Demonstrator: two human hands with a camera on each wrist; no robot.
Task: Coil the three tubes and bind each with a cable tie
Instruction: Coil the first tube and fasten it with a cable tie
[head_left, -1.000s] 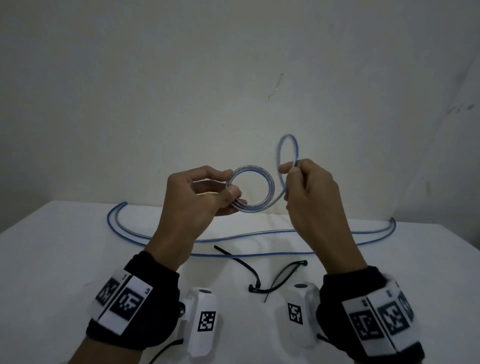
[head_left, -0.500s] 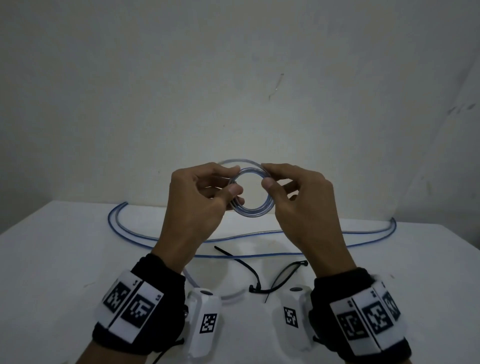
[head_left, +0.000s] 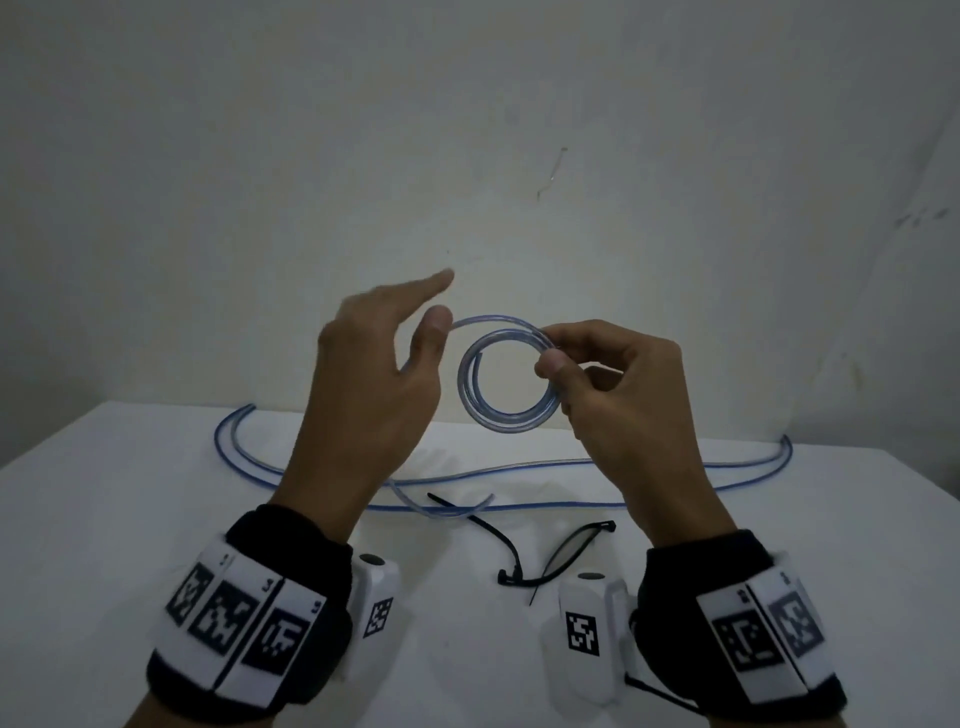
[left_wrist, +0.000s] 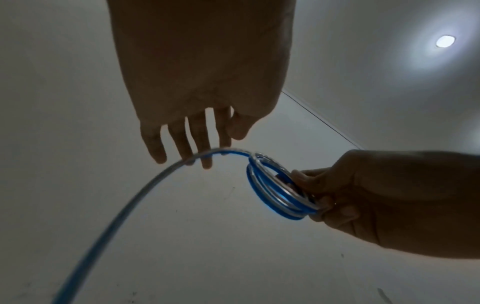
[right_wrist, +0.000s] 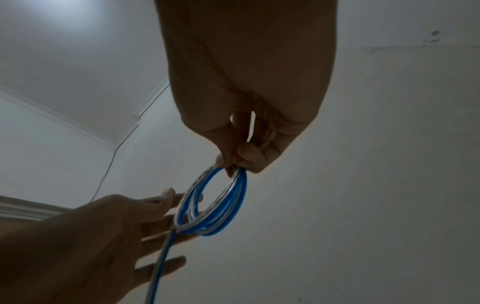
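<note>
A clear tube with a blue stripe is wound into a small coil (head_left: 506, 387), held up in front of the wall. My right hand (head_left: 551, 354) pinches the coil's right side between thumb and fingers; the right wrist view shows the same pinch on the coil (right_wrist: 217, 207). My left hand (head_left: 437, 302) is open beside the coil's left side, fingers straight. The coil's loose tail (left_wrist: 145, 191) runs across the left fingertips (left_wrist: 158, 156) and hangs down to the table. Two more tubes (head_left: 519, 505) lie uncoiled on the white table (head_left: 104, 519).
Two black cable ties (head_left: 511, 551) (head_left: 574, 545) lie on the table between my wrists, in front of the uncoiled tubes. The tubes' ends curl up at the far left (head_left: 228, 436) and far right (head_left: 785, 451). A plain wall stands behind the table.
Half a second ago both hands pinched the coil. My left hand has let go and spread open to the left; my right hand now holds the coil alone.
</note>
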